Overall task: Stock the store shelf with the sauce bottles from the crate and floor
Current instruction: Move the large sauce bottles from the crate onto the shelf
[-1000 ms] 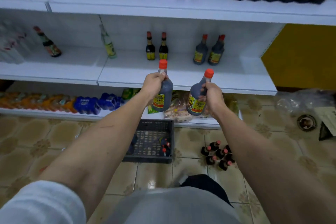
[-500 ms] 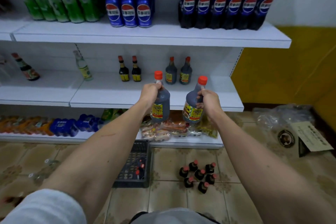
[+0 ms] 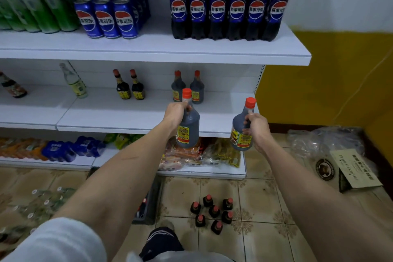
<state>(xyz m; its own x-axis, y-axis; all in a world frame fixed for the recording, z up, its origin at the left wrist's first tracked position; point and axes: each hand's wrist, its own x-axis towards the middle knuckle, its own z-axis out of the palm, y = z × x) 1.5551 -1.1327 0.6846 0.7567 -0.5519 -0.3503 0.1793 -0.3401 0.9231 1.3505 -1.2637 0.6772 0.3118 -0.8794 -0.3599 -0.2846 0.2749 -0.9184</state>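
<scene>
Nearest the camera, seven small sauce bottles (image 3: 212,212) with red caps stand clustered on the tiled floor (image 3: 261,198), just right of the dark crate (image 3: 148,208), which is mostly hidden behind the left forearm; red caps show inside it.

Further out, the left hand (image 3: 175,114) is clenched around the neck of a large dark sauce bottle (image 3: 188,127), held upright with its base level with the front edge of the middle shelf (image 3: 119,119). The right hand (image 3: 256,128) grasps the handle and neck of a second large sauce bottle (image 3: 241,132), tilted slightly left and held just off the right end of that shelf edge. Neither bottle rests on the shelf.

At the back of the middle shelf, two matching large bottles (image 3: 188,88) stand side by side against the rear panel, with two smaller dark bottles (image 3: 129,89) to their left.

Step in hand, as judged: transport of two bottles to the shelf. The next move calls for raising both bases clear of the shelf lip, advancing them inward, and setting them upright in front of the matching pair before releasing. The floor cluster and crate contents remain to be stocked.
</scene>
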